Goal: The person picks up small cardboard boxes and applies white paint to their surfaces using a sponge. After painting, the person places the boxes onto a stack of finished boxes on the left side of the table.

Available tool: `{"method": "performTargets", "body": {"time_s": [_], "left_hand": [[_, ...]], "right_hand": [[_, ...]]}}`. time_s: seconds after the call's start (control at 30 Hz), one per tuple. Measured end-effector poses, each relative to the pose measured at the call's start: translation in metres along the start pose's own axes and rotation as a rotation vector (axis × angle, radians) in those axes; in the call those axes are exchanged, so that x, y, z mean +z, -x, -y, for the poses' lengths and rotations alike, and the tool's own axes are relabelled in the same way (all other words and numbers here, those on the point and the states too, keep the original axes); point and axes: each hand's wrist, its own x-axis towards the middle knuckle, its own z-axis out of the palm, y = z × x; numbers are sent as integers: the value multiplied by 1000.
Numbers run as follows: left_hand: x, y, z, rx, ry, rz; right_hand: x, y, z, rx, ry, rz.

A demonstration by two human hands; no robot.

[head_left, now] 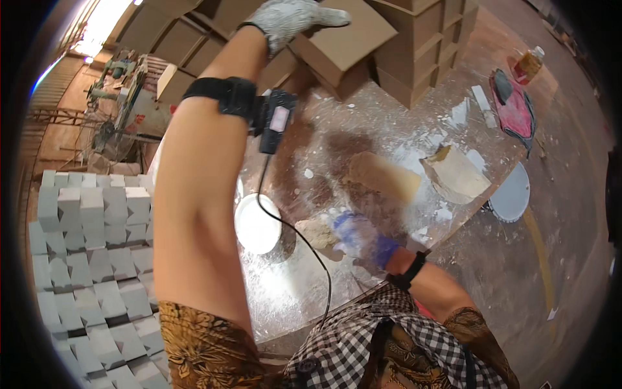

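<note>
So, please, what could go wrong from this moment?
The black cable hangs from the left forearm and passes in front of the white bowl in this view; it might catch something if that arm moves. The bowl, near the right hand, could perhaps be knocked. The brown box at the left hand might shift if pushed.

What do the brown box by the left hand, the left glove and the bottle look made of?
Brown box: probably cardboard, matte, from its plain tan faces and crisp edges. Left glove: likely knit fabric, dull, with a dark-edged cuff. Bottle: clear plastic or possibly glass, shiny; amber contents show through.
</note>
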Motion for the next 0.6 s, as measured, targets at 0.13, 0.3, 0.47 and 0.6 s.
{"method": "performTargets", "body": {"time_s": [0.13, 0.3, 0.47, 0.6], "left_hand": [[4, 40, 0, 17, 274, -65], [9, 162, 41, 200, 237, -229], [61, 362, 73, -250, 229, -417], [132, 485, 62, -689, 1674, -743]], "right_hand": [[27, -39, 35, 86, -19, 15], [65, -56, 20, 53, -230, -139], [78, -39, -22, 273, -1319, -180], [60, -19, -41, 385, -1342, -207]]}}
